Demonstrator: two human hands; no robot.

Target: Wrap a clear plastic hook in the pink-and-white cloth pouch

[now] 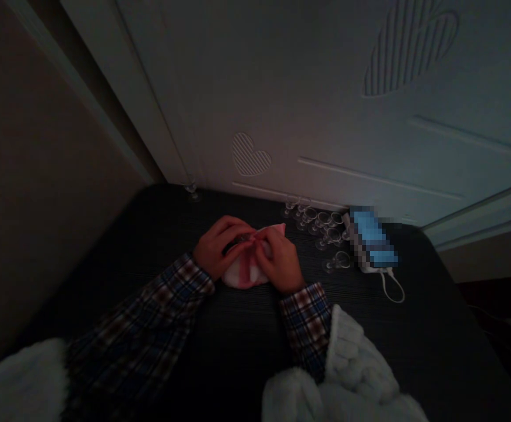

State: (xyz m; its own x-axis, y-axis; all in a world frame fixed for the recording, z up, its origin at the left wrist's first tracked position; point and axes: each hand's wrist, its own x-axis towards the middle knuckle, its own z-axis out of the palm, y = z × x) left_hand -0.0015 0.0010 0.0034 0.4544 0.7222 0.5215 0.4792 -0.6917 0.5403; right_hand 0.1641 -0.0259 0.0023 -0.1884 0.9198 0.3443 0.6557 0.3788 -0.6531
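A pink-and-white cloth (243, 274) lies bunched on the dark table between my two hands. My left hand (220, 245) curls over its left side, thumb and fingers closed toward the top. Something small and shiny glints between those fingers; it may be a glass, but the dim light hides its shape. From the right, my right hand (280, 262) pinches the cloth, and a pink corner sticks up behind its fingers. Several small clear stemmed glasses (310, 217) stand grouped to the right, beyond my right hand. One glass (341, 260) appears to lie on its side nearer me.
At the table's right stands a lit phone (373, 237) with a white cable (391, 287) looping from its lower end. Another small glass (191, 189) is at the back left. A white panel (255, 88) with raised hearts closes off the back of the dark table (229, 346).
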